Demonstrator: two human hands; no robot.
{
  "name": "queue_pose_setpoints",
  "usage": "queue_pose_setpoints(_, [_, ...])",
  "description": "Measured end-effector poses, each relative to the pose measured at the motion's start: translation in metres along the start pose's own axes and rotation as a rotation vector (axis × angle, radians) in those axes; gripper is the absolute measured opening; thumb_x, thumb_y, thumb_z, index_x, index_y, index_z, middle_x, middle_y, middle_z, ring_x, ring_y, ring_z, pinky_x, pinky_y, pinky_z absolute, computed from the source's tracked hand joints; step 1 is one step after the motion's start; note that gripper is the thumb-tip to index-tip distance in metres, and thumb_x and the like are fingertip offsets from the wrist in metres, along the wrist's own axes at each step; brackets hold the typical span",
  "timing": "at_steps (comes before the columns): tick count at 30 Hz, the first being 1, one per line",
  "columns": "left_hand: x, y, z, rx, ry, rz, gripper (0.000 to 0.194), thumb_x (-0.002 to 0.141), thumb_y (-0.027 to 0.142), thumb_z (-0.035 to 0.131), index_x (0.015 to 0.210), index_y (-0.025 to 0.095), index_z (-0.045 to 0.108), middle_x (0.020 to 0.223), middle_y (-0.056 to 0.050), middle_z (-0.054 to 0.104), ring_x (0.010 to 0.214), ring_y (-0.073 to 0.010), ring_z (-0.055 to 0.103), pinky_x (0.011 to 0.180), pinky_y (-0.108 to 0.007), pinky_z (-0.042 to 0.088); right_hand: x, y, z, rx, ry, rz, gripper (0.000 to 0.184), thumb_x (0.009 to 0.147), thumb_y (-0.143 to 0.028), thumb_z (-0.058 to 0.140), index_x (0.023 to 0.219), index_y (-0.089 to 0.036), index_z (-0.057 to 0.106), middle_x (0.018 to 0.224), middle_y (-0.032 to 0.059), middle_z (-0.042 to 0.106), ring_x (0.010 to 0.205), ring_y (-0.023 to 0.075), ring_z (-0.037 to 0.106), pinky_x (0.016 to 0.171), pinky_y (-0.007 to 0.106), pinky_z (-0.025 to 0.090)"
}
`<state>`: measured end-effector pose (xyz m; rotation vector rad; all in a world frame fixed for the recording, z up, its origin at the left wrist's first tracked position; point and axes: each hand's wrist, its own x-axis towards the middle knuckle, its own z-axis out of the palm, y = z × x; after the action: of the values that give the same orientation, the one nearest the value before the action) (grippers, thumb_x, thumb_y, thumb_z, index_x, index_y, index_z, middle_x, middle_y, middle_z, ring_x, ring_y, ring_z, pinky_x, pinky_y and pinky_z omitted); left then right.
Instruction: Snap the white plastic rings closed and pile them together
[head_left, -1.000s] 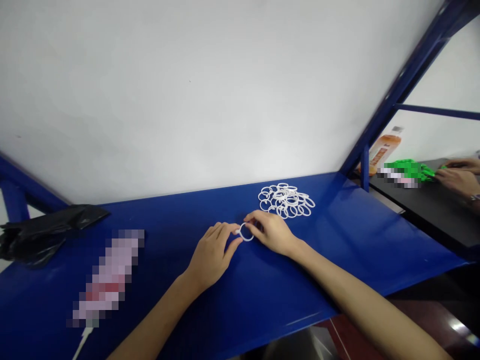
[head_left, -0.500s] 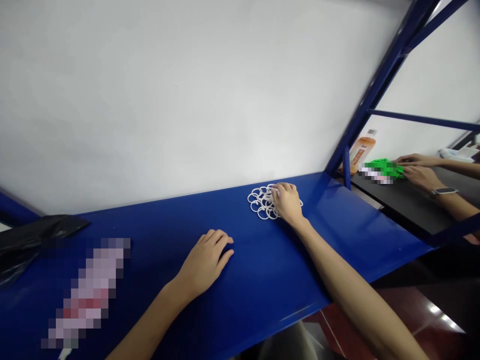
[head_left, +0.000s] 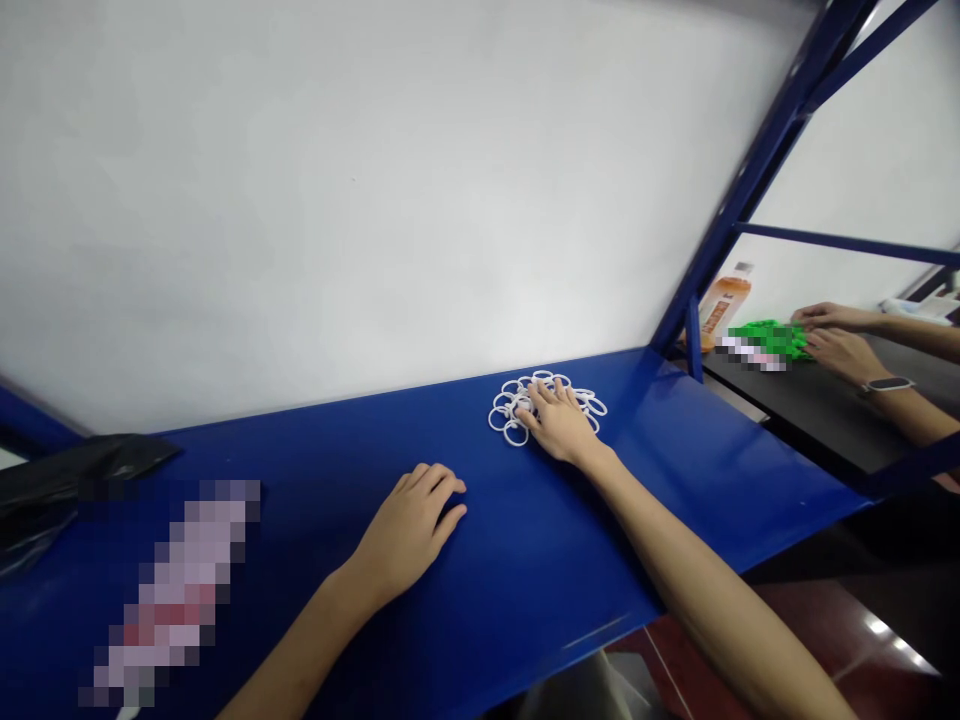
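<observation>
Several white rings (head_left: 516, 433) lie in a loose pile on the blue tabletop (head_left: 480, 580), near its back edge. On top of the pile rests my right hand (head_left: 559, 420), palm down with the fingers spread, covering part of the rings. My left hand (head_left: 412, 525) lies on the tabletop to the left and nearer to me. Its fingers are slightly bent and apart, and it holds nothing. How the rings are joined, if at all, I cannot make out.
At the left lie a black plastic bag (head_left: 90, 465) and a blurred-out pinkish item (head_left: 187, 590). A white wall rises behind. Past the blue metal frame (head_left: 720, 230) on the right, another person's hands (head_left: 844, 345) touch a green thing (head_left: 765, 338) beside an orange drink bottle (head_left: 724, 305).
My right hand has shifted a little left and toward me, with its fingers now spread flatter over the rings. The pile has spread somewhat. My left hand stays where it was.
</observation>
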<state>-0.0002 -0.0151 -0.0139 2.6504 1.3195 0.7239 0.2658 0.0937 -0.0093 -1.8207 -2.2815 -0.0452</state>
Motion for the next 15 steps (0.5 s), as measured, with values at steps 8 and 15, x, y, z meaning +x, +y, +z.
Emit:
queue_pose_setpoints(8, [0.0003,-0.0009,-0.0005,-0.011,0.005,-0.002,0.014,0.096,0.028,0.052,0.104,0.024,0.063,0.104,-0.002,0.066,0.096,-0.0204,0.06,0.086,-0.037,0.05,0.0018,0.0017,0.0003,-0.057,0.028,0.136,0.074,0.101,-0.06,0.029,0.151,-0.006,0.037,0.155,0.0212,0.037,0.148,0.0395,0.021,0.12,0.055,0.012])
queue_pose_setpoints(15, [0.0007,0.0,-0.0012,-0.014,-0.026,-0.024,0.014,0.097,0.028,0.052,0.105,0.023,0.063,0.106,-0.003,0.065,0.098,-0.0207,0.059,0.088,-0.039,0.049,-0.004,-0.0051,-0.0008,0.02,-0.03,-0.04,0.078,0.099,-0.065,0.026,0.156,-0.012,0.028,0.158,0.0175,0.033,0.15,0.0366,0.019,0.121,0.051,0.015])
